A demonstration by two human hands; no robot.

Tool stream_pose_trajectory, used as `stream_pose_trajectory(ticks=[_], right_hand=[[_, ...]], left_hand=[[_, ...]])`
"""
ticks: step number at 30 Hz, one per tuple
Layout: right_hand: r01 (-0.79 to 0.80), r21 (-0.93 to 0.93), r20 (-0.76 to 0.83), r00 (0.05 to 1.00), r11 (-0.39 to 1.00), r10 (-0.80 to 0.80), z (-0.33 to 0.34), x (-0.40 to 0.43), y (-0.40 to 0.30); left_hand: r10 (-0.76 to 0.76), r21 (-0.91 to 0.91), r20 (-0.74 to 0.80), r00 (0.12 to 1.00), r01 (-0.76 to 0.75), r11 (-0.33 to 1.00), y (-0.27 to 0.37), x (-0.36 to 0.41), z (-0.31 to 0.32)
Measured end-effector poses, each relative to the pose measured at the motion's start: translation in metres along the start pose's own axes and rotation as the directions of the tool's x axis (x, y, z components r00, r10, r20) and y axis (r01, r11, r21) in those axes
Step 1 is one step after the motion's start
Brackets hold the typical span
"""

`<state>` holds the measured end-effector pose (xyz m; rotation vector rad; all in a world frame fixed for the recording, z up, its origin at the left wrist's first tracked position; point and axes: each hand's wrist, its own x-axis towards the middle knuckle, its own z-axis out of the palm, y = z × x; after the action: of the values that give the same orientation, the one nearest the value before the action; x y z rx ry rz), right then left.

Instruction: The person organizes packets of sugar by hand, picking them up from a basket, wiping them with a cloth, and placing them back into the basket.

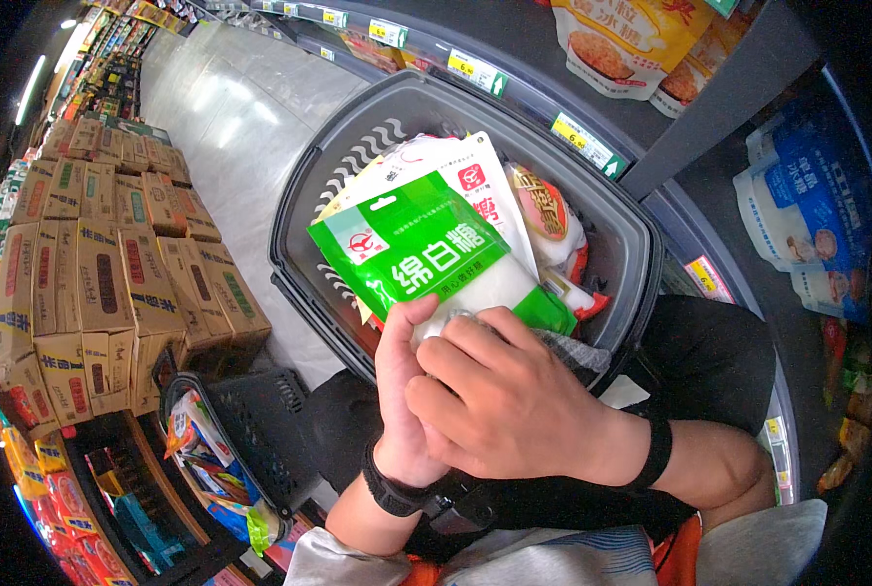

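Note:
My left hand (410,388) and my right hand (509,395) meet at the near side of a dark grey plastic shopping basket (436,91). The right hand's curled fingers cover most of the left hand's fingers. Beside the left thumb lies a green-and-white bag of soft white sugar (414,245), partly see-through, its near edge hidden by my hands. A bit of clear, crinkled material shows between the hands; what they grip is unclear. Under the green bag are a white printed bag (491,172) and, to the right, a red-and-white package (546,216). Grey cloth (575,351) shows behind the right knuckles.
Shelves with price tags (476,69) curve past the basket, holding yellow-and-white pouches (611,51) and blue pouches (809,198). At left stand stacked cardboard cartons (106,286) along a tiled aisle (238,95). A second black basket (274,432) with packaged goods sits low at left.

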<state>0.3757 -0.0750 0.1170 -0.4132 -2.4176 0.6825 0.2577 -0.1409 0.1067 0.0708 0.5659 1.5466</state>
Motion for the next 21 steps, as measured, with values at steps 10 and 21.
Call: stream_pose_trajectory(ticks=[10, 21], right_hand=[[0.012, -0.025, -0.016, 1.000, 1.000, -0.012, 0.003, -0.001, 0.001], [0.002, -0.001, -0.006, 1.000, 1.000, -0.002, 0.000, 0.000, 0.000]], left_hand=[[0.063, 0.024, 0.056, 0.996, -0.065, 0.998, 0.000, 0.001, -0.003], [-0.017, -0.015, 0.010, 1.000, 0.017, 1.000, 0.002, 0.003, -0.003]])
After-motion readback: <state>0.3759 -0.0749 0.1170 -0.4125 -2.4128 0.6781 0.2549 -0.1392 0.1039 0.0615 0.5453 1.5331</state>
